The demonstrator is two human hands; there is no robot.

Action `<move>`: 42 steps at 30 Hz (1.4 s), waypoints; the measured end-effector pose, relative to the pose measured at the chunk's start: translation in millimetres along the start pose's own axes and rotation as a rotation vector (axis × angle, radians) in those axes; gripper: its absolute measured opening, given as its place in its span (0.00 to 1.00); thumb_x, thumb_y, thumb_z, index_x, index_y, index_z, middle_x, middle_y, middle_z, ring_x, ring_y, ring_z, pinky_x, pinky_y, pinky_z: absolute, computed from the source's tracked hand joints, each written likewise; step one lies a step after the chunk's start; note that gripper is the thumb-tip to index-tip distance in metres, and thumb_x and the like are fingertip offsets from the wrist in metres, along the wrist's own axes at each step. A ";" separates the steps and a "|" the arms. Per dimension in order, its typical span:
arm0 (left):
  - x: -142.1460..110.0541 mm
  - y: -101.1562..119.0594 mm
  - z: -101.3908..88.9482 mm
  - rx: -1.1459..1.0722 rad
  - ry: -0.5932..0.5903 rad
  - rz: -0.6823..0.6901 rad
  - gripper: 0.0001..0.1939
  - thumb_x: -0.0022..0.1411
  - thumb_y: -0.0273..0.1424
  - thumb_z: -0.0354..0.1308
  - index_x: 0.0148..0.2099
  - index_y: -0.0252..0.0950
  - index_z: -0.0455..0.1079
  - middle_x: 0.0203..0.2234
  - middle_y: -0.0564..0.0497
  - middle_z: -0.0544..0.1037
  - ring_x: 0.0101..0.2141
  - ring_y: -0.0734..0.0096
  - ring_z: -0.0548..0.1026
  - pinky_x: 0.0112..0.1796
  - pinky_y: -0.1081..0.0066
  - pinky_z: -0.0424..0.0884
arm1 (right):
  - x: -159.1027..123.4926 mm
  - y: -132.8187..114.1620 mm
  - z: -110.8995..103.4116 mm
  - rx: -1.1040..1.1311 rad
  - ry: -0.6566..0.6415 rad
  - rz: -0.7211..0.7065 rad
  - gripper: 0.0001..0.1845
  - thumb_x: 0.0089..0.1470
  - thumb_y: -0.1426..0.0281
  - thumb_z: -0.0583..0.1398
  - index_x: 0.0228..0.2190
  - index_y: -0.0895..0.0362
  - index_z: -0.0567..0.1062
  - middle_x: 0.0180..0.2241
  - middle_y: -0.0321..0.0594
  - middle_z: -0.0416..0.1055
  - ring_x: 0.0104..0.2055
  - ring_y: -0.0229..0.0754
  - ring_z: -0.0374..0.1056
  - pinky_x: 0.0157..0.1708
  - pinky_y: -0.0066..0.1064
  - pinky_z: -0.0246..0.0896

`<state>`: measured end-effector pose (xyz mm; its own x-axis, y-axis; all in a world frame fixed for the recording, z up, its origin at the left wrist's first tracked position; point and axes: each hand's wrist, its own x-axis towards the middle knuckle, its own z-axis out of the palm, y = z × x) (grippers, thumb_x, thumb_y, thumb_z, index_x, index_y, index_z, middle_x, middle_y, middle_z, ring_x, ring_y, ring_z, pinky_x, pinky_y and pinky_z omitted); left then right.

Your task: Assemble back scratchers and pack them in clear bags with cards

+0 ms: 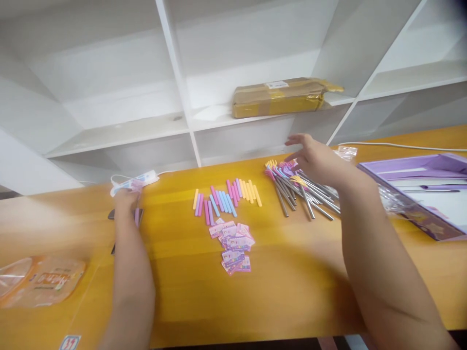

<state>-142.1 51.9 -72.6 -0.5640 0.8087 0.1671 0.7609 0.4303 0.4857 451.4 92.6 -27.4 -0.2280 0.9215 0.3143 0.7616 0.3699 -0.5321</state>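
Note:
My left hand (126,198) is at the left, closed round a slim lilac stick (136,217) with a pinkish top, blurred by motion. Beside it lie a white power strip (146,179) and a dark flat object (113,249), partly hidden by my arm. My right hand (316,159) hovers over a pile of metal rods (288,194) with pink, blue, purple and yellow tops. Its fingers are apart, and I see nothing held. Between my hands lie short coloured sticks (222,201) in pink, purple, blue and yellow, with small printed cards (235,243) nearer me.
At the right stands an open purple box (448,224), with crumpled clear plastic (392,199) by its left side. An orange-edged plastic pouch (54,282) lies at the left of the wooden table (182,301). A taped cardboard parcel (277,99) sits on the white shelf behind.

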 end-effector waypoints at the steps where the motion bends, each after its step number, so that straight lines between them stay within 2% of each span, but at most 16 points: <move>1: -1.3 6.8 -2.1 -0.029 0.004 -0.013 0.07 0.59 0.30 0.64 0.37 0.30 0.76 0.26 0.45 0.78 0.33 0.52 0.79 0.36 0.60 0.75 | 0.7 -2.5 2.8 -0.015 0.019 -0.044 0.32 0.60 0.79 0.55 0.64 0.55 0.63 0.59 0.52 0.73 0.48 0.51 0.80 0.54 0.45 0.74; 3: -5.5 25.6 -6.6 -0.103 -0.015 0.021 0.09 0.56 0.30 0.60 0.37 0.31 0.77 0.25 0.46 0.79 0.32 0.54 0.79 0.35 0.63 0.75 | 1.4 -9.7 9.0 -0.052 0.042 -0.135 0.28 0.61 0.76 0.56 0.62 0.56 0.67 0.56 0.52 0.74 0.52 0.53 0.77 0.55 0.46 0.72; 7: -31.8 83.6 -10.2 -0.265 -0.127 0.237 0.18 0.59 0.34 0.56 0.48 0.37 0.80 0.34 0.50 0.84 0.34 0.63 0.80 0.37 0.70 0.75 | -6.5 -41.1 22.9 -0.084 0.081 -0.327 0.21 0.67 0.71 0.55 0.60 0.56 0.70 0.54 0.50 0.76 0.50 0.52 0.77 0.55 0.45 0.72; 10: -74.6 134.4 -4.6 -0.364 -0.236 0.459 0.18 0.63 0.36 0.56 0.51 0.40 0.79 0.33 0.52 0.82 0.33 0.64 0.78 0.34 0.71 0.73 | -22.9 -75.0 36.3 -0.102 0.171 -0.405 0.20 0.71 0.68 0.54 0.61 0.56 0.68 0.57 0.49 0.75 0.44 0.48 0.78 0.47 0.41 0.75; 12: -109.2 162.4 0.0 -0.405 -0.297 0.628 0.15 0.65 0.35 0.57 0.50 0.41 0.80 0.30 0.52 0.80 0.30 0.65 0.76 0.30 0.71 0.70 | -35.7 -96.7 46.2 -0.155 0.244 -0.495 0.24 0.71 0.60 0.58 0.63 0.57 0.66 0.59 0.52 0.74 0.48 0.50 0.78 0.44 0.40 0.76; 14: -141.2 181.6 1.7 -0.459 -0.349 0.846 0.15 0.67 0.31 0.58 0.53 0.43 0.79 0.30 0.53 0.79 0.27 0.66 0.74 0.27 0.70 0.68 | -46.4 -113.7 54.6 -0.207 0.341 -0.594 0.29 0.70 0.57 0.60 0.64 0.59 0.66 0.60 0.56 0.72 0.55 0.54 0.76 0.45 0.39 0.77; 15: -154.7 187.7 1.0 -0.489 -0.368 0.947 0.17 0.67 0.29 0.58 0.56 0.43 0.79 0.31 0.53 0.80 0.27 0.67 0.73 0.28 0.70 0.68 | -50.3 -119.6 57.7 -0.220 0.397 -0.624 0.27 0.71 0.58 0.60 0.64 0.59 0.67 0.60 0.57 0.72 0.57 0.55 0.75 0.45 0.38 0.77; 18: -182.0 196.0 -7.1 -0.526 -0.393 1.130 0.22 0.68 0.26 0.57 0.61 0.43 0.76 0.27 0.55 0.77 0.26 0.68 0.72 0.28 0.70 0.68 | -55.6 -125.9 61.9 -0.203 0.530 -0.621 0.20 0.73 0.69 0.56 0.63 0.58 0.68 0.57 0.54 0.74 0.54 0.49 0.76 0.43 0.35 0.77; 20: -191.4 197.2 -15.4 -0.503 -0.428 1.098 0.23 0.68 0.27 0.56 0.63 0.41 0.75 0.25 0.56 0.75 0.27 0.68 0.72 0.30 0.71 0.68 | -55.5 -122.8 61.7 -0.166 0.562 -0.615 0.21 0.72 0.73 0.56 0.63 0.57 0.67 0.55 0.52 0.74 0.50 0.46 0.77 0.41 0.33 0.77; 22: -196.6 197.5 -23.3 -0.462 -0.470 1.001 0.24 0.69 0.29 0.56 0.65 0.40 0.75 0.26 0.56 0.74 0.29 0.68 0.72 0.32 0.72 0.68 | -54.9 -118.2 61.0 -0.153 0.538 -0.632 0.22 0.71 0.75 0.56 0.63 0.54 0.67 0.57 0.50 0.73 0.50 0.45 0.77 0.40 0.32 0.78; 26: -199.9 197.2 -31.7 -0.446 -0.512 0.902 0.25 0.69 0.32 0.56 0.66 0.38 0.74 0.28 0.56 0.73 0.29 0.70 0.68 0.31 0.73 0.65 | -55.2 -115.2 59.8 -0.147 0.485 -0.603 0.18 0.70 0.74 0.57 0.57 0.47 0.72 0.59 0.45 0.71 0.54 0.47 0.75 0.44 0.37 0.79; 30: -198.7 195.8 -32.5 -0.442 -0.525 0.878 0.24 0.70 0.31 0.54 0.66 0.41 0.74 0.30 0.56 0.73 0.27 0.73 0.63 0.30 0.73 0.61 | -54.7 -117.1 53.7 -0.071 0.502 -0.615 0.10 0.70 0.72 0.58 0.50 0.53 0.75 0.59 0.53 0.68 0.61 0.53 0.71 0.53 0.48 0.76; 32: -198.3 195.3 -32.8 -0.437 -0.536 0.880 0.25 0.70 0.30 0.55 0.66 0.42 0.74 0.32 0.56 0.74 0.28 0.73 0.63 0.30 0.73 0.61 | -54.3 -116.8 48.5 0.000 0.436 -0.632 0.06 0.70 0.71 0.59 0.45 0.55 0.76 0.59 0.55 0.67 0.62 0.54 0.70 0.56 0.49 0.74; 36: -198.0 194.3 -36.2 -0.414 -0.572 0.904 0.24 0.68 0.29 0.56 0.65 0.42 0.75 0.35 0.55 0.78 0.29 0.73 0.66 0.32 0.73 0.63 | -52.8 -114.2 40.5 0.243 0.233 -0.595 0.06 0.71 0.67 0.62 0.39 0.55 0.77 0.54 0.47 0.71 0.58 0.47 0.72 0.58 0.45 0.70; 40: -191.8 189.7 -44.0 -0.370 -0.549 0.890 0.19 0.70 0.30 0.57 0.60 0.42 0.77 0.34 0.55 0.79 0.29 0.73 0.68 0.32 0.73 0.64 | -48.1 -109.7 37.8 0.401 0.323 -0.483 0.10 0.69 0.65 0.64 0.34 0.55 0.79 0.45 0.43 0.74 0.49 0.44 0.73 0.53 0.40 0.69; 42: -185.9 184.9 -49.5 -0.340 -0.501 0.858 0.16 0.70 0.32 0.57 0.57 0.42 0.78 0.31 0.56 0.76 0.28 0.72 0.67 0.31 0.73 0.63 | -43.7 -105.5 37.4 0.439 0.307 -0.417 0.12 0.69 0.63 0.64 0.33 0.55 0.79 0.41 0.42 0.74 0.45 0.42 0.72 0.50 0.38 0.68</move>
<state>87.5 -38.7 28.6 0.3781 0.8960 0.2330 0.6687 -0.4384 0.6005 358.3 17.7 -14.4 -0.2175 0.6403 0.7367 0.3153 0.7604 -0.5677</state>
